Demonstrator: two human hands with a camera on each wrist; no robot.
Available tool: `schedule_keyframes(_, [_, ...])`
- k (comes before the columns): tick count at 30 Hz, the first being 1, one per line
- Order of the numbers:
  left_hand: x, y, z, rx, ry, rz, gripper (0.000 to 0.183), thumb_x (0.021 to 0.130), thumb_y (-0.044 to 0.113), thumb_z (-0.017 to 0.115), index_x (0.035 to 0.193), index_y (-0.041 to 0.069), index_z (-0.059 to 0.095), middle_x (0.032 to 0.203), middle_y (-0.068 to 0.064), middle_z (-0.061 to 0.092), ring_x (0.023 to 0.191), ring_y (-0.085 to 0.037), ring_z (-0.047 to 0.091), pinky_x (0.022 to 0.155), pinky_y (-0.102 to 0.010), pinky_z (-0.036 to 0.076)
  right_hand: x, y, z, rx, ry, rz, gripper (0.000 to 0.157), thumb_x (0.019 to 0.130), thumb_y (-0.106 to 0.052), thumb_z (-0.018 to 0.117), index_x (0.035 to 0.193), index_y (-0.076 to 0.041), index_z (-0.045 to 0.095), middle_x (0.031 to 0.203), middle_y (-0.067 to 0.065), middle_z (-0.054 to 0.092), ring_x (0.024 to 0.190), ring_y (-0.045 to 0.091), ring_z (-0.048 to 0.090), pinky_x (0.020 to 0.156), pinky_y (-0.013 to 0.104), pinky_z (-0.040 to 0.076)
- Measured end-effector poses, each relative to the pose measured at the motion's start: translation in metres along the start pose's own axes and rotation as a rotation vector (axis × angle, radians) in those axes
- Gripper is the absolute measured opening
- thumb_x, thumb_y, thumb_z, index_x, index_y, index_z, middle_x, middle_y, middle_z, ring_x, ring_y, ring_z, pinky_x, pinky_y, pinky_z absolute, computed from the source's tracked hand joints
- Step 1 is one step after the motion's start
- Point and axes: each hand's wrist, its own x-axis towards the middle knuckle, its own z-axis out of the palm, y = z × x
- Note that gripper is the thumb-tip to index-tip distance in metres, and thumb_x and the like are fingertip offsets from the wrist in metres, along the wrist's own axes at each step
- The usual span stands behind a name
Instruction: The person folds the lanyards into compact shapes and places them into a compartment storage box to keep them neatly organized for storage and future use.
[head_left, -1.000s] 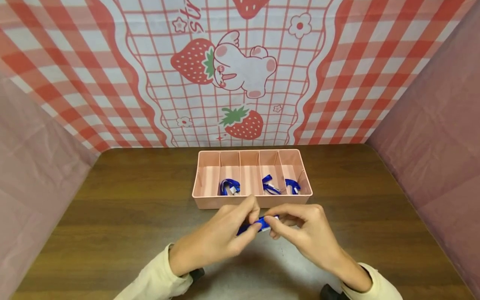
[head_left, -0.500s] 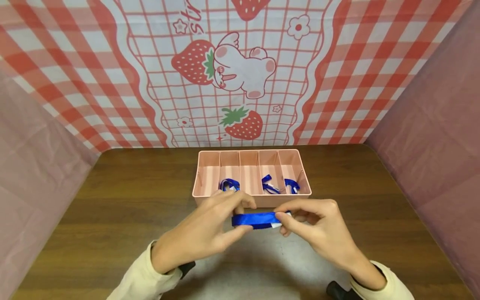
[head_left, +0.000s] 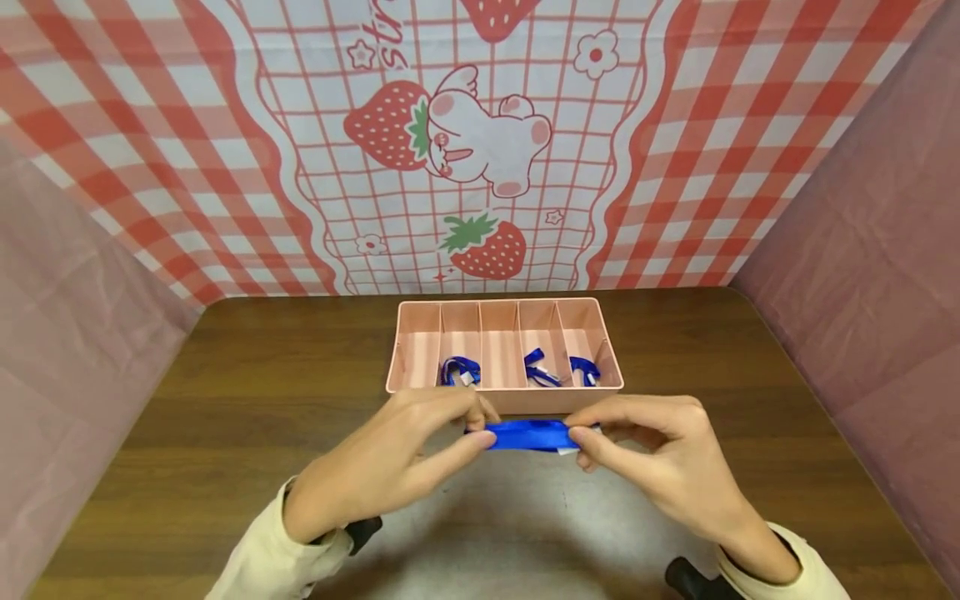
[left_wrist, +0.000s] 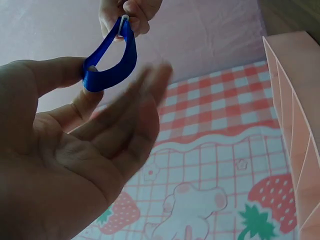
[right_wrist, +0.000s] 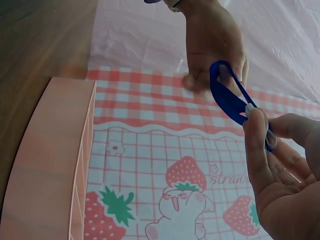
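A flat blue ribbon loop (head_left: 528, 435) with a small white piece at its right end is stretched level between both hands, just in front of the pink tray. My left hand (head_left: 401, 450) pinches the loop's left end with thumb and a finger; in the left wrist view the loop (left_wrist: 131, 57) gapes open and a fingertip shows inside it. At the other end, my right hand (head_left: 660, 458) pinches the loop beside the white piece (right_wrist: 249, 109). The remaining left fingers (left_wrist: 145, 115) are spread loosely and blurred.
The divided pink tray (head_left: 450, 402) stands at the back of the wooden table (head_left: 247, 417). Blue ribbon pieces lie in its second compartment (head_left: 461, 371), fourth compartment (head_left: 540, 371) and rightmost one (head_left: 585, 372). Behind hangs a strawberry-print cloth (head_left: 480, 167).
The hands have moved apart, the left going leftward and the right rightward. The ribbon loop, mostly covered by fingers before, is now pulled out straight. My left hand let go briefly and pinches again.
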Motion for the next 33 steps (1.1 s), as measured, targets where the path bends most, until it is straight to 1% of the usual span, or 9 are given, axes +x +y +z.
schedule_keyframes(4, [0.0, -0.003, 0.001, -0.091, -0.009, -0.001, 0.021, 0.095, 0.013, 0.067, 0.08, 0.018, 0.053, 0.077, 0.013, 0.061, 0.072, 0.001, 0.055, 0.065, -0.015, 0.045, 0.0, -0.001, -0.001, 0.004, -0.041, -0.021, 0.033, 0.077, 0.027, 0.066, 0.101, 0.004, 0.071, 0.078, 0.009, 0.069, 0.065, 0.014, 0.066, 0.056, 0.025, 0.055])
schedule_keyframes(8, [0.002, -0.003, 0.002, -0.133, 0.017, 0.028, 0.025, 0.089, 0.008, 0.07, 0.075, 0.017, 0.052, 0.074, 0.012, 0.062, 0.071, 0.002, 0.056, 0.064, -0.016, 0.046, 0.0, 0.0, -0.001, 0.012, -0.071, -0.024, 0.034, 0.077, 0.027, 0.066, 0.102, 0.004, 0.071, 0.078, 0.008, 0.069, 0.066, 0.014, 0.066, 0.057, 0.026, 0.055])
schedule_keyframes(12, [0.003, -0.003, 0.001, -0.179, -0.003, 0.072, 0.017, 0.087, 0.004, 0.069, 0.083, 0.015, 0.057, 0.078, 0.009, 0.061, 0.072, 0.0, 0.055, 0.064, -0.016, 0.047, -0.001, 0.002, -0.002, 0.018, -0.084, -0.013, 0.034, 0.078, 0.027, 0.065, 0.102, 0.004, 0.071, 0.076, 0.008, 0.069, 0.065, 0.014, 0.066, 0.056, 0.026, 0.055])
schedule_keyframes(19, [0.003, -0.007, -0.005, -0.43, -0.231, 0.179, 0.016, 0.091, -0.001, 0.063, 0.097, 0.011, 0.071, 0.081, 0.004, 0.068, 0.074, 0.005, 0.058, 0.065, -0.017, 0.052, -0.003, 0.005, 0.004, 0.03, -0.16, -0.008, 0.034, 0.079, 0.024, 0.066, 0.102, 0.0, 0.071, 0.072, 0.003, 0.068, 0.063, 0.01, 0.066, 0.056, 0.025, 0.055])
schedule_keyframes(23, [0.004, -0.006, -0.01, -0.649, -0.416, 0.233, 0.018, 0.092, -0.003, 0.056, 0.106, 0.0, 0.066, 0.087, -0.007, 0.074, 0.083, 0.001, 0.068, 0.074, -0.025, 0.058, -0.003, 0.005, 0.008, 0.015, -0.223, 0.025, 0.032, 0.081, 0.02, 0.067, 0.103, -0.004, 0.072, 0.076, 0.002, 0.071, 0.065, 0.008, 0.067, 0.057, 0.025, 0.056])
schedule_keyframes(25, [0.004, -0.004, -0.012, -0.716, -0.478, 0.217, 0.018, 0.094, -0.003, 0.054, 0.109, -0.003, 0.064, 0.092, -0.011, 0.075, 0.089, -0.003, 0.07, 0.079, -0.03, 0.058, -0.003, 0.005, 0.009, -0.005, -0.235, 0.051, 0.031, 0.082, 0.018, 0.068, 0.102, -0.005, 0.073, 0.078, 0.001, 0.072, 0.066, 0.007, 0.068, 0.058, 0.025, 0.057])
schedule_keyframes(27, [0.004, -0.003, -0.011, -0.715, -0.469, 0.198, 0.015, 0.096, -0.004, 0.056, 0.109, -0.003, 0.064, 0.091, -0.012, 0.075, 0.088, -0.004, 0.071, 0.078, -0.031, 0.058, -0.003, 0.005, 0.01, -0.018, -0.232, 0.067, 0.03, 0.083, 0.017, 0.068, 0.101, -0.006, 0.073, 0.078, 0.001, 0.073, 0.066, 0.007, 0.069, 0.058, 0.025, 0.057])
schedule_keyframes(29, [0.004, -0.004, -0.006, -0.631, -0.384, 0.191, 0.011, 0.095, -0.001, 0.063, 0.105, 0.001, 0.068, 0.086, -0.005, 0.074, 0.081, 0.0, 0.067, 0.073, -0.025, 0.057, -0.004, 0.007, 0.011, -0.032, -0.22, 0.055, 0.029, 0.083, 0.017, 0.068, 0.101, -0.005, 0.073, 0.076, 0.0, 0.072, 0.065, 0.007, 0.069, 0.058, 0.024, 0.057])
schedule_keyframes(33, [0.002, 0.002, 0.009, -0.311, -0.155, 0.193, 0.004, 0.091, 0.011, 0.073, 0.095, 0.011, 0.074, 0.095, 0.004, 0.064, 0.087, -0.002, 0.056, 0.077, -0.018, 0.05, -0.005, 0.011, 0.014, -0.135, -0.175, -0.013, 0.027, 0.082, 0.016, 0.07, 0.1, -0.004, 0.074, 0.077, -0.001, 0.072, 0.066, 0.005, 0.069, 0.059, 0.021, 0.056])
